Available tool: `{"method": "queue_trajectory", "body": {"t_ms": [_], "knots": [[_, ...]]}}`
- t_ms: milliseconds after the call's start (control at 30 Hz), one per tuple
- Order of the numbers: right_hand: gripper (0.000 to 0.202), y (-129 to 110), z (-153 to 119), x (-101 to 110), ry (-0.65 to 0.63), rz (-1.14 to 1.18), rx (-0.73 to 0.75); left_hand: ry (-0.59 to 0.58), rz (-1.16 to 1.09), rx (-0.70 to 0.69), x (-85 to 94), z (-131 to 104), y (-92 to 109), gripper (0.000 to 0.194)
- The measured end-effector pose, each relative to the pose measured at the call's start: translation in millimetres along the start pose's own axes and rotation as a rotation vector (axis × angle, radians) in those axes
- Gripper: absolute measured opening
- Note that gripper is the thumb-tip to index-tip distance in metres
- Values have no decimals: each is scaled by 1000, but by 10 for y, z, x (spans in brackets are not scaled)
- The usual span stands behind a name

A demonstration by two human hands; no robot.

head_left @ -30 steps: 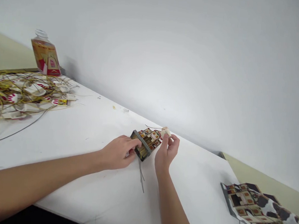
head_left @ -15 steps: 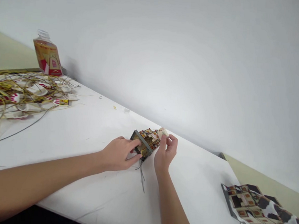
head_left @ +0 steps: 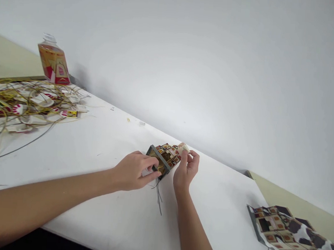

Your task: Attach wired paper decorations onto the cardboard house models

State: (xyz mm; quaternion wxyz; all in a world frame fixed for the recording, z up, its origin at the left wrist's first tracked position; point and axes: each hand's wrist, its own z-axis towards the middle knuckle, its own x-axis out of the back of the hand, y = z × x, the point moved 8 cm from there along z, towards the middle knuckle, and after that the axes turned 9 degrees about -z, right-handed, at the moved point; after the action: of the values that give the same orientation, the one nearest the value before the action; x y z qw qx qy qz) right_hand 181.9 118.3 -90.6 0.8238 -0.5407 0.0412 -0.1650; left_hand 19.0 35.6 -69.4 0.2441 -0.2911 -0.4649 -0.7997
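A small model house point(head_left: 167, 156) with a dark grey base lies on its side on the white table, its hollow underside facing left. My left hand point(head_left: 138, 170) has its fingers at that open underside, on the lower edge where thin yellow and dark wires come out. My right hand point(head_left: 187, 169) pinches a small cream-coloured piece point(head_left: 183, 148) at the far, upper end of the house. Dark wires point(head_left: 159, 197) trail from the base onto the table.
At the left lies a tangled heap of white parts with yellow and black wires point(head_left: 38, 99). Behind it stands a bottle with an orange and red label point(head_left: 54, 64). Larger model houses with snowy roofs point(head_left: 291, 235) lie at the right. A wall point(head_left: 189, 65) runs behind the table.
My left fingers have shifted slightly at the base opening. My right hand and the cream piece have moved a little to the right.
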Motion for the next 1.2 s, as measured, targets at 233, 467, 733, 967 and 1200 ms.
{"method": "queue_trajectory", "body": {"t_ms": [233, 467, 733, 967, 1200], "knots": [[34, -12, 1, 4, -2, -24, 7, 65, 15, -128, 22, 0, 89, 30], [36, 14, 6, 7, -4, -11, -11, 150, 14, -196, 93, -16, 144, 17], [35, -4, 10, 16, 9, 4, -35, 160, -109, -372, 158, -62, 285, 16], [33, -10, 21, 25, 26, -43, 5, 77, -352, -698, 247, -184, 580, 13], [32, 12, 39, 60, 54, -128, 11, -133, -662, -442, 131, -167, 547, 22]]}}
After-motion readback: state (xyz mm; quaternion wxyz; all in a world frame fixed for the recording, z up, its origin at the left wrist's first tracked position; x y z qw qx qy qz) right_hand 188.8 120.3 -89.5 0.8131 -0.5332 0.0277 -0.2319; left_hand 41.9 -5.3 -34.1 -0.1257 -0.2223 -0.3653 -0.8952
